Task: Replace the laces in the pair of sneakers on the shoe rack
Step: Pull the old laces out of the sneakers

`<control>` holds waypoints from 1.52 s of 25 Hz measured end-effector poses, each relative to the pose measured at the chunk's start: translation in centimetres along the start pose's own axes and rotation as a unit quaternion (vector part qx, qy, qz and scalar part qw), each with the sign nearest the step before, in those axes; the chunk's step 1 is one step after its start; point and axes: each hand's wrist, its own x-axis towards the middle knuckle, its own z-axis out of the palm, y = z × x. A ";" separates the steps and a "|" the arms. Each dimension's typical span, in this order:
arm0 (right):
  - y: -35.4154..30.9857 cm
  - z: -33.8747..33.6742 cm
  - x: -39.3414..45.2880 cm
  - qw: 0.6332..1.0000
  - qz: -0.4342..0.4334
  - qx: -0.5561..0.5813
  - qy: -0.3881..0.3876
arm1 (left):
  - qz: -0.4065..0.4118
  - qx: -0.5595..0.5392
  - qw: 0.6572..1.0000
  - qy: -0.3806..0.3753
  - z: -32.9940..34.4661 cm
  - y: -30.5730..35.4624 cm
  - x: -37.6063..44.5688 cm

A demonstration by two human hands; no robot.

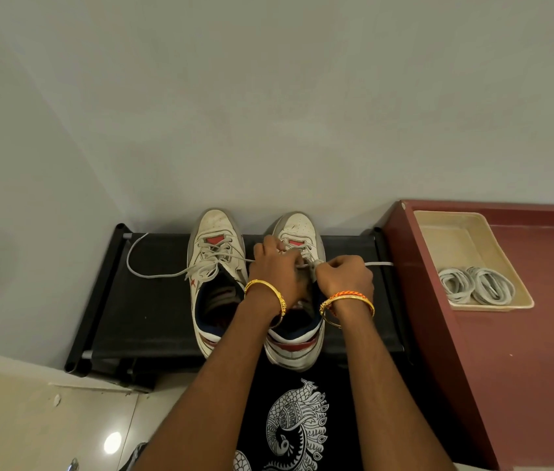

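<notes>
Sneakers sit on the rack; both hands' grips, left and right, pinch the right shoe's lace.

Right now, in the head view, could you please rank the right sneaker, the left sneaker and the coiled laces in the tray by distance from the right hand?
1. Right sneaker, under the right hand.
2. Left sneaker, leftward.
3. Coiled laces, rightward in the tray.

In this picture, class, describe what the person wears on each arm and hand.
Both forearms are bare, with no sleeves or gloves. The left hand has a gold bangle at its wrist. The right hand has a braided orange thread band and a gold bangle at its wrist.
</notes>
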 end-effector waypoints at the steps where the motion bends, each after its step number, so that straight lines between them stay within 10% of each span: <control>1: 0.0 0.0 -0.1 1.000 0.000 -0.002 0.001 | -0.013 -0.055 0.998 0.023 0.1 -0.3 0.1; 10: 0.3 -0.6 0.1 1.000 0.005 0.025 -0.005 | -0.181 -0.374 0.905 0.090 -0.7 -0.1 1.2; 14: 0.3 -0.3 0.1 1.000 0.001 0.025 -0.007 | -0.040 -0.116 0.992 0.009 -0.6 0.2 0.4; 17: 0.3 -0.2 0.1 1.000 -0.001 0.024 -0.006 | -0.009 0.084 0.996 -0.014 -0.5 0.7 0.9; 24: 0.2 -0.3 0.2 1.000 0.000 0.024 -0.010 | -0.107 -0.141 0.979 0.100 -1.0 -0.3 0.4; 28: 0.3 -0.2 0.5 0.999 0.007 0.031 -0.019 | -0.119 -0.389 0.890 0.204 -3.1 -0.7 0.0; 32: 0.3 -0.1 0.8 0.999 0.007 0.034 -0.042 | -0.180 -0.715 0.647 0.193 -4.3 -1.0 0.2; 33: 0.3 -0.2 0.8 0.998 0.008 0.034 -0.047 | -0.176 -0.698 0.670 0.182 -4.2 -0.8 0.3; 36: 0.2 -0.5 0.9 0.998 0.009 0.036 -0.058 | -0.083 -0.286 0.947 0.124 -2.6 -0.1 0.2; 38: 0.2 -0.5 1.0 0.998 0.009 0.039 -0.058 | -0.058 -0.016 0.997 0.040 -1.2 0.7 0.3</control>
